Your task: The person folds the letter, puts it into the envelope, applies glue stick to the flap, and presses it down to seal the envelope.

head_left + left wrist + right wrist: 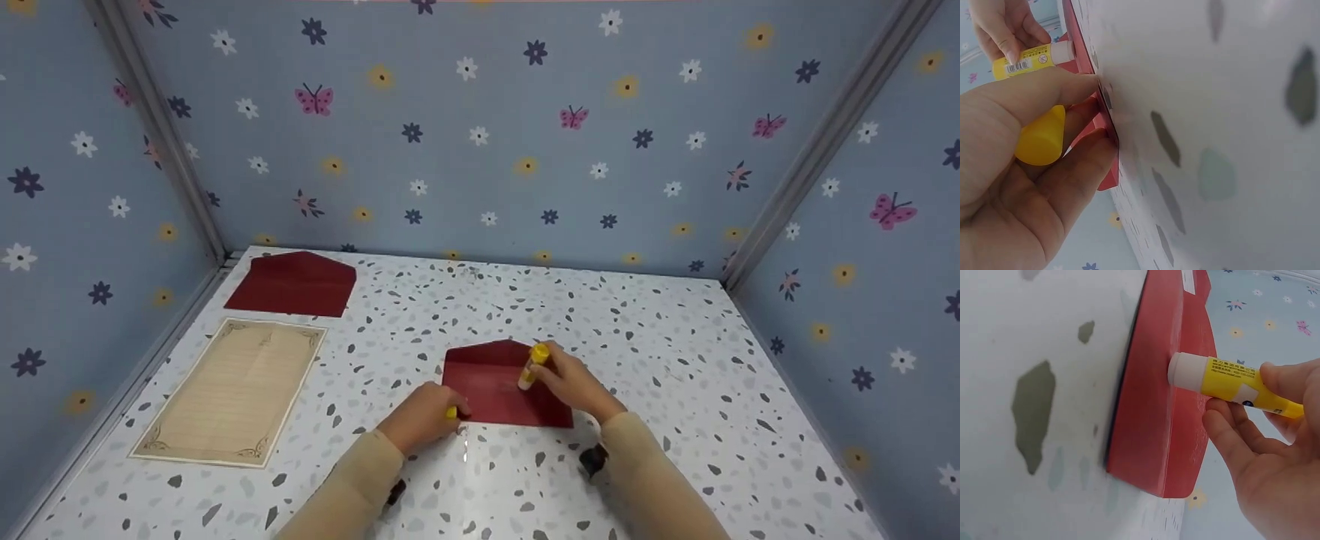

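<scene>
A red envelope (487, 390) lies on the speckled table with its flap side away from the body. My right hand (571, 381) grips a yellow glue stick (1233, 382), whose white end touches the envelope near the flap's fold in the right wrist view. At the envelope's near left corner, my left hand (426, 416) holds a yellow cap (1042, 138) between curled fingers. Its fingertips also rest on the envelope's near edge.
A second red envelope (292, 285) lies at the table's far left. In front of it is a beige bordered sheet of paper (232, 391). Patterned blue walls (480, 135) stand behind and at both sides of the table.
</scene>
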Motion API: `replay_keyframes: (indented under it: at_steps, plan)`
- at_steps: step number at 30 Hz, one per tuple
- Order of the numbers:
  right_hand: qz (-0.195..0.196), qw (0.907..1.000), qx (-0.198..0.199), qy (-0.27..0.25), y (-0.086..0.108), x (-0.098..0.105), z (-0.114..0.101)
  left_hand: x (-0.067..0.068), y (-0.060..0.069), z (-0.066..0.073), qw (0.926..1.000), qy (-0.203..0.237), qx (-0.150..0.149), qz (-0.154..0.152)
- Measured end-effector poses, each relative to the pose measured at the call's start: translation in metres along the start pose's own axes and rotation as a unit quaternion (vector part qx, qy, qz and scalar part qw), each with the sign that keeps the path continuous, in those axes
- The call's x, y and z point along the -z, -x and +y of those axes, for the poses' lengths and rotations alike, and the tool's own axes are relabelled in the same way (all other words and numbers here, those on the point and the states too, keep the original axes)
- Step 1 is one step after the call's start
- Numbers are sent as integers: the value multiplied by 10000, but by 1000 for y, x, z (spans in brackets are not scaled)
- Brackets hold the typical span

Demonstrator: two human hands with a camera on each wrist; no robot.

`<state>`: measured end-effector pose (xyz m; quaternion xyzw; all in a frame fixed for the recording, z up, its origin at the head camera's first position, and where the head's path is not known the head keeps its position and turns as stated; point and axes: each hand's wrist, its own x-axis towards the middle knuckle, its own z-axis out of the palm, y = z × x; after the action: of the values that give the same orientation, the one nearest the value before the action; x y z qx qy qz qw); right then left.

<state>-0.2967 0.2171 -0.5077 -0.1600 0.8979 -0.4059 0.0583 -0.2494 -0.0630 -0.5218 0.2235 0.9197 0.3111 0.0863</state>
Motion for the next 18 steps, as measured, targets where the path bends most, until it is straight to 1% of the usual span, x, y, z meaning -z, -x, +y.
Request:
replay_keyframes:
  at_steps: [3,10,15,18]
  plan:
    - [49,10000,2,14,0,4,2,2,1,0,10000,6,35,-8]
    - [173,9997,-175,-70,5,15,9,2,0,-1,10000,56,15,-23]
    - [434,9985,-250,-198,6,17,13,2,-1,-1,10000,48,-66,-20]
    - [628,9969,-228,-425,6,17,11,2,-1,0,9999,83,-44,36]
